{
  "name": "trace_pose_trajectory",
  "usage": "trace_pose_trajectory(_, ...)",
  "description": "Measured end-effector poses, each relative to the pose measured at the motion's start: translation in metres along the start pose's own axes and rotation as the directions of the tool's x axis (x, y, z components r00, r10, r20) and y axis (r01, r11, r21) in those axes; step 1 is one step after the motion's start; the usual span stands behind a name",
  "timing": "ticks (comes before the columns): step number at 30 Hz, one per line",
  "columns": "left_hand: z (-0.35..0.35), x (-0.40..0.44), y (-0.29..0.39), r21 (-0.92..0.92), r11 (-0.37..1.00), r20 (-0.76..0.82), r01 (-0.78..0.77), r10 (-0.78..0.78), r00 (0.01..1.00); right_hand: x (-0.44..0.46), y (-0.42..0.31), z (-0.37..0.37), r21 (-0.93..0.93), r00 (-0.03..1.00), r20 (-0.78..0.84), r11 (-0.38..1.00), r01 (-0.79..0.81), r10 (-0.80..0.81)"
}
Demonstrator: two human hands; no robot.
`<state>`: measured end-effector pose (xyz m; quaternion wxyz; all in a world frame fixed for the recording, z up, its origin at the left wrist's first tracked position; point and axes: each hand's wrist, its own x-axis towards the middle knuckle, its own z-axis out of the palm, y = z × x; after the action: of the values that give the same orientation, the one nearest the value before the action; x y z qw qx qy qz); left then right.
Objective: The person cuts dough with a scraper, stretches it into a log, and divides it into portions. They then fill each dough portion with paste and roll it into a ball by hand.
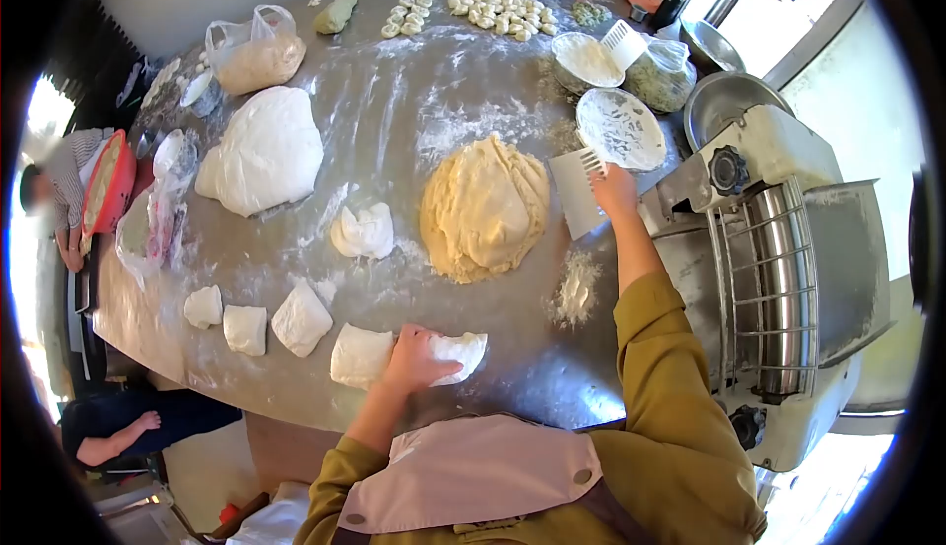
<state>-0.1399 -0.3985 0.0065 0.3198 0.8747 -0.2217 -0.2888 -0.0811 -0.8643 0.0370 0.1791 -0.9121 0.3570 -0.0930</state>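
My left hand (418,358) is wrapped over the middle of a thick strip of white dough (361,356) at the table's near edge, and the dough shows on both sides of it. In my right hand (616,192) is a flat white dough scraper (574,196) with a slotted handle, its blade held above the table between a large yellowish dough mound (485,208) and the pasta-roller-like machine. A small white dough lump (363,231) lies left of the mound. Cut dough pieces (302,319) sit in a row left of my left hand.
A dough sheeter (778,279) with a metal roller stands at the right. A floury bowl (621,129) and steel bowls (734,106) are beyond my right hand. A big white dough mass (264,151) lies at left; shaped pieces (503,11) lie far back. Other people are around the table.
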Motion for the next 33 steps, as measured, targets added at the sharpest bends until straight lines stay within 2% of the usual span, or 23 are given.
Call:
trace_pose_trajectory(3, 0.01, -0.005, -0.002, 0.183, 0.971, -0.096, -0.155, 0.175, 0.98, -0.003, 0.003, 0.007, -0.001, 0.992, -0.003, 0.992, -0.126, 0.126)
trace_pose_trajectory(4, 0.012, -0.008, 0.001, 0.187, 0.961, -0.117, -0.205, 0.229, 0.966, -0.007, 0.002, 0.005, 0.008, 0.984, 0.002, 0.984, -0.177, 0.177)
trace_pose_trajectory(6, 0.017, -0.017, 0.01, 0.197, 0.932, -0.156, -0.305, 0.337, 0.929, -0.013, 0.007, 0.012, -0.006, 0.986, -0.022, 0.987, -0.163, 0.163)
trace_pose_trajectory(7, 0.021, -0.021, 0.014, 0.152, 0.95, -0.17, -0.272, 0.296, 0.94, -0.016, 0.009, 0.015, -0.013, 0.987, -0.034, 0.988, -0.155, 0.155)
trace_pose_trajectory(10, 0.025, -0.03, 0.017, 0.054, 0.978, -0.212, -0.201, 0.208, 0.955, -0.028, 0.014, 0.023, 0.178, 0.979, -0.076, 0.968, -0.175, 0.19)
trace_pose_trajectory(12, 0.021, -0.025, 0.014, 0.034, 0.981, -0.248, -0.192, 0.194, 0.949, -0.032, 0.025, 0.04, 0.155, 0.968, -0.236, 0.987, -0.053, 0.089)
trace_pose_trajectory(15, 0.003, -0.021, 0.023, -0.168, 0.976, -0.253, -0.138, 0.093, 0.963, -0.045, 0.028, 0.035, 0.094, 0.931, -0.364, 0.992, 0.081, -0.041)
trace_pose_trajectory(16, -0.004, -0.023, 0.031, -0.203, 0.975, -0.245, -0.092, 0.04, 0.969, -0.06, 0.018, 0.027, 0.132, 0.923, -0.383, 0.987, 0.091, -0.034)
trace_pose_trajectory(18, -0.014, -0.026, 0.043, -0.279, 0.959, -0.239, -0.042, -0.027, 0.971, -0.106, -0.011, 0.004, 0.364, 0.964, -0.267, 0.927, 0.094, 0.008)
trace_pose_trajectory(19, -0.018, -0.026, 0.047, -0.313, 0.948, -0.246, -0.05, -0.03, 0.969, -0.142, -0.037, -0.008, 0.546, 0.991, -0.135, 0.836, 0.055, 0.023)
trace_pose_trajectory(20, -0.024, -0.026, 0.052, -0.546, 0.836, -0.191, -0.061, -0.053, 0.98, -0.176, -0.055, -0.008, 0.684, 1.0, 0.011, 0.729, 0.005, -0.017)
trace_pose_trajectory(22, -0.033, -0.027, 0.064, -0.888, 0.457, -0.077, -0.047, -0.047, 0.996, -0.241, -0.088, -0.003, 0.842, 0.94, 0.304, 0.506, -0.19, -0.153)
trace_pose_trajectory(23, -0.036, -0.027, 0.068, -0.926, 0.372, -0.064, -0.06, 0.002, 0.998, -0.272, -0.104, 0.004, 0.859, 0.822, 0.511, 0.149, -0.489, -0.25)
trace_pose_trajectory(24, -0.039, -0.028, 0.071, -0.956, 0.286, -0.054, -0.067, 0.052, 0.997, -0.295, -0.116, 0.008, 0.655, 0.665, 0.616, -0.194, -0.73, -0.422)
trace_pose_trajectory(25, -0.042, -0.029, 0.074, -0.978, 0.198, -0.05, -0.07, 0.102, 0.993, -0.308, -0.123, 0.009, 0.629, 0.663, 0.627, -0.236, -0.741, -0.408)
trace_pose_trajectory(27, -0.043, -0.032, 0.071, -0.948, 0.311, -0.048, -0.071, 0.082, 0.995, -0.325, -0.135, 0.004, 0.57, 0.652, 0.652, -0.318, -0.758, -0.387)
trace_pose_trajectory(28, -0.039, -0.031, 0.064, -0.923, 0.379, -0.055, -0.073, 0.058, 0.997, -0.327, -0.143, -0.009, 0.683, 0.685, 0.655, -0.136, -0.717, -0.319)
trace_pose_trajectory(29, -0.036, -0.032, 0.058, -0.893, 0.445, -0.062, -0.072, 0.037, 0.997, -0.33, -0.144, -0.009, 0.739, 0.723, 0.642, -0.047, -0.672, -0.256)
trace_pose_trajectory(31, -0.029, -0.038, 0.056, -0.893, 0.442, -0.134, -0.091, -0.067, 0.989, -0.334, -0.143, -0.01, 0.81, 0.799, 0.585, 0.152, -0.567, -0.137)
trace_pose_trajectory(32, -0.026, -0.041, 0.055, -0.894, 0.436, -0.171, -0.103, -0.121, 0.978, -0.336, -0.144, -0.012, 0.847, 0.844, 0.521, 0.199, -0.494, -0.124)
trace_pose_trajectory(33, -0.031, -0.044, 0.058, -0.877, 0.463, -0.19, -0.127, -0.092, 0.977, -0.339, -0.147, -0.015, 0.874, 0.882, 0.456, 0.248, -0.418, -0.117)
